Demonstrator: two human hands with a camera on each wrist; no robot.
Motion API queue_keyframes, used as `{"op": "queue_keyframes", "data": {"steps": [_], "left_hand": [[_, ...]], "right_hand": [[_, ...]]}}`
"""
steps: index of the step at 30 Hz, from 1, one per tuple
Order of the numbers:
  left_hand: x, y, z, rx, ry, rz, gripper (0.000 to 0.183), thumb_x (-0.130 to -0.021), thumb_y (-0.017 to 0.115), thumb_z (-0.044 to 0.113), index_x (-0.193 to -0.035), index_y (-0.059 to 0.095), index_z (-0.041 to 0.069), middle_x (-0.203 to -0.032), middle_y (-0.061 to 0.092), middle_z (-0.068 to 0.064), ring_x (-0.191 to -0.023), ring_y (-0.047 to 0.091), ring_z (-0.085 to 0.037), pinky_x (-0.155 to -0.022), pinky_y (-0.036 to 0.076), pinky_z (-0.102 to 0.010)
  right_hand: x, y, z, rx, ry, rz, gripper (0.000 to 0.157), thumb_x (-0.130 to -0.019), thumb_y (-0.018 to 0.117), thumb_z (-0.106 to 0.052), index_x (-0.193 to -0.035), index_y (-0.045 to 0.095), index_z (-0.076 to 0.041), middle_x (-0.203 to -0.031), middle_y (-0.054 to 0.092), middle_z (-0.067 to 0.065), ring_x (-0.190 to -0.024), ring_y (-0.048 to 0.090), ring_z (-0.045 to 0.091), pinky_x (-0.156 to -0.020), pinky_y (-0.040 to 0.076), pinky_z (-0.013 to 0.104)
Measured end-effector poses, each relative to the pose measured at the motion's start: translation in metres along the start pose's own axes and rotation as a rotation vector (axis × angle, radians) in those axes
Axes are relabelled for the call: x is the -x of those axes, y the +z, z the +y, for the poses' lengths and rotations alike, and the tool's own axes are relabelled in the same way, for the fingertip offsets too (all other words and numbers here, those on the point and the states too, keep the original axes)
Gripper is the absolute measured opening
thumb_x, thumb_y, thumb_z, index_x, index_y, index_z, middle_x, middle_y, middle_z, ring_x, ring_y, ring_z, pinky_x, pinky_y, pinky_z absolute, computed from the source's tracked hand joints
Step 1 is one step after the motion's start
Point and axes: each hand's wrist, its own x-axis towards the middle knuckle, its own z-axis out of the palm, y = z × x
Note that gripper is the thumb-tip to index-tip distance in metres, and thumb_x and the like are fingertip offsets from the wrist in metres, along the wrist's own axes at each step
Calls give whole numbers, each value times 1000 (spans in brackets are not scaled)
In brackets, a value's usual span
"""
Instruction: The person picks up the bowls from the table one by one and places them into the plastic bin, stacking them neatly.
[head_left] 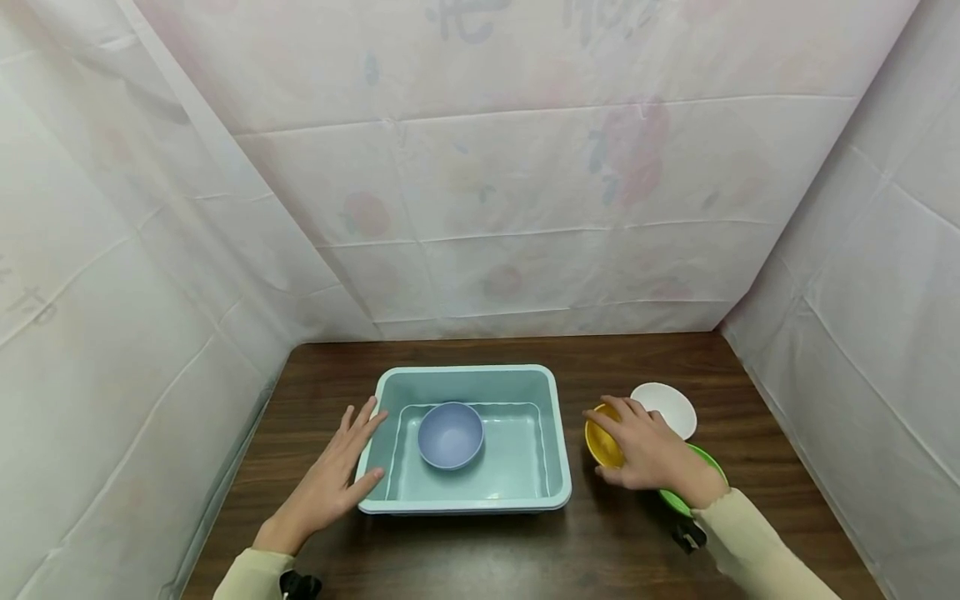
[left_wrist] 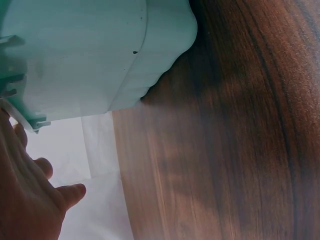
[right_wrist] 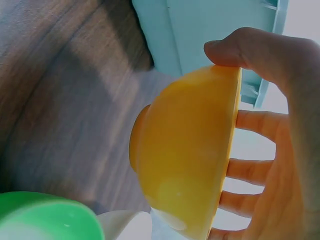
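A yellow bowl (right_wrist: 187, 150) is gripped by its rim in my right hand (head_left: 648, 446), thumb on one side and fingers across the opening. In the right wrist view it hangs above the wooden table, close to the basin's side. Inside the pale blue-green basin (head_left: 517, 504) sits a lavender-blue bowl (head_left: 451, 436). My left hand (head_left: 333, 475) is at the basin's left rim with its fingers spread and nothing in its grasp. Whether those fingers touch the rim cannot be made out.
A white bowl (head_left: 671, 408) stands on the table right of my right hand. Partly hidden under the right wrist is a green bowl (head_left: 705, 460). White printed sheets (head_left: 525, 183) hang around the brown table (head_left: 450, 558) at the back and sides.
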Motion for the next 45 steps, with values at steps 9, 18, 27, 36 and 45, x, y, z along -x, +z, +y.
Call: {"op": "queue_keyframes", "data": {"steps": [9, 18, 27, 36, 45], "left_hand": [[0, 0, 1, 5, 9, -1, 78, -98, 67, 30, -165, 27, 24, -175, 9, -4, -160, 0, -42, -112, 20, -80], [1, 0, 1, 8, 3, 4, 78, -99, 67, 30, -165, 25, 28, -175, 10, -7, -160, 0, -42, -111, 21, -81], [1, 0, 1, 9, 3, 6, 77, -98, 67, 30, -164, 29, 21, -175, 10, -4, -159, 2, -44, -110, 21, -81], [1, 1, 0, 5, -2, 5, 78, -98, 67, 31, -165, 26, 28, -175, 9, -3, -159, 2, -45, -111, 20, -81], [1, 2, -2, -5, -2, 11, 76, -99, 66, 32, -164, 28, 23, -175, 11, -6, -158, 3, -46, -109, 21, -83]], "right_hand": [[-10, -11, -2, 14, 6, -20, 76, -80, 79, -50, -145, 57, -19, -146, 51, 22, -126, 55, 43, -85, 52, 61], [-18, -18, -2, 20, -21, 37, 75, -80, 79, -49, -146, 56, -21, -146, 51, 21, -126, 55, 42, -85, 52, 61], [-26, -28, -4, 32, -43, 67, 76, -80, 80, -49, -146, 57, -20, -147, 51, 21, -127, 55, 42, -85, 53, 61], [-33, -38, -7, 15, -37, 57, 78, -80, 80, -50, -148, 55, -21, -149, 49, 22, -127, 54, 45, -89, 52, 67], [-41, -50, -9, 9, -26, 37, 81, -81, 79, -52, -151, 52, -23, -153, 47, 20, -133, 51, 43, -91, 50, 70]]}}
